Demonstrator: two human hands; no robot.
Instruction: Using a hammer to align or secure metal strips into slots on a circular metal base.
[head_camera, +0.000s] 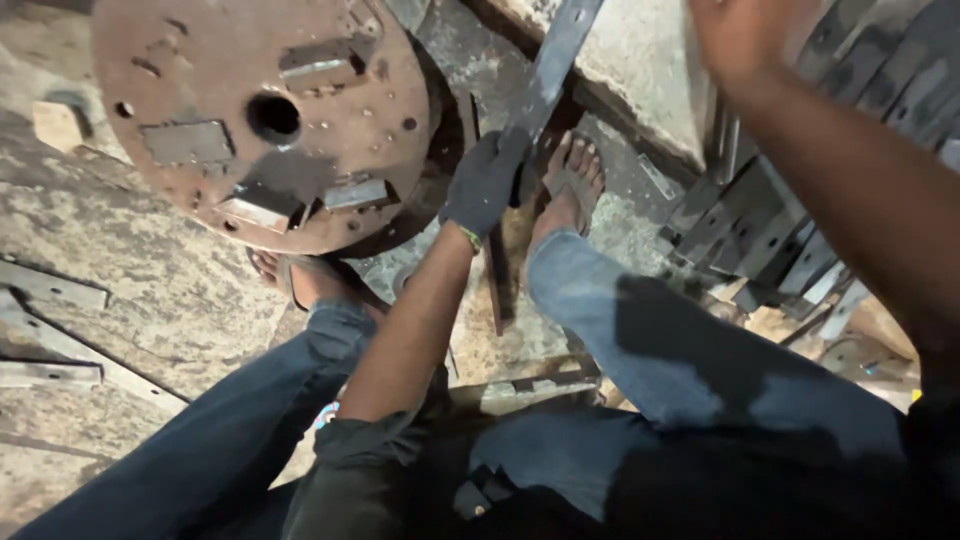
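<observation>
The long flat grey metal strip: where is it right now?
In the head view, the long flat grey metal strip runs top centre, gripped by the gloved left hand, right of the rusty round metal disc.

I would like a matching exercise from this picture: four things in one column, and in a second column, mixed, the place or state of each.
Things:
1. left hand
2. right hand
3. rusty round plate
4. stack of metal strips

Places or states:
A. bare, raised at the top edge
B. top left, with a centre hole
C. gloved, gripping a long flat metal bar
D. at the right, piled together

Pairs: 1-C, 2-A, 3-B, 4-D
</observation>
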